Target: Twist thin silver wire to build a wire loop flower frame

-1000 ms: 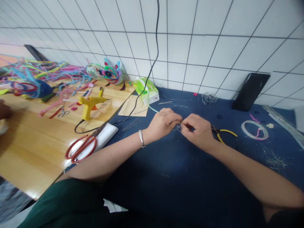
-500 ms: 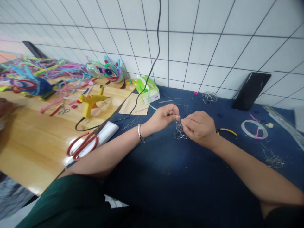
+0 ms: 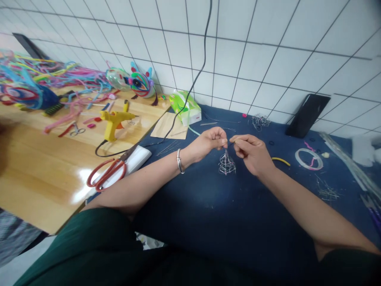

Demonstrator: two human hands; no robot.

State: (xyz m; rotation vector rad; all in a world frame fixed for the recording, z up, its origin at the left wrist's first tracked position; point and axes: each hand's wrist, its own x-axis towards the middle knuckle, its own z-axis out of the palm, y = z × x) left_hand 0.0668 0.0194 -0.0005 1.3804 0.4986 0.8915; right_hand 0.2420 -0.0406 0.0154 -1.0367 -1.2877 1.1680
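A small cage-like figure of thin silvery wire [image 3: 227, 163] hangs below my fingertips, with tiny pinkish spots on it. My left hand [image 3: 210, 143], with a bracelet at its wrist, pinches the figure's top end between thumb and forefinger. Close by on the right, my right hand [image 3: 250, 153] is closed in a pinch, apparently on a thin wire near that top end; its tip is too fine to make out clearly. Beyond the right wrist, a yellow tool handle [image 3: 281, 161] sticks out, the rest hidden by the hand and forearm.
Orange-handled scissors [image 3: 108, 174] lie on a white box by my left forearm. A yellow glue gun [image 3: 113, 123] rests on the wooden table. Further right are a wire tangle [image 3: 260, 122], a black phone [image 3: 308, 115], a clear coil [image 3: 308, 159] and loose wire pieces [image 3: 327, 188].
My right hand has drawn slightly away from my left and turned, uncovering more of the wire figure. The whole view has shifted a little.
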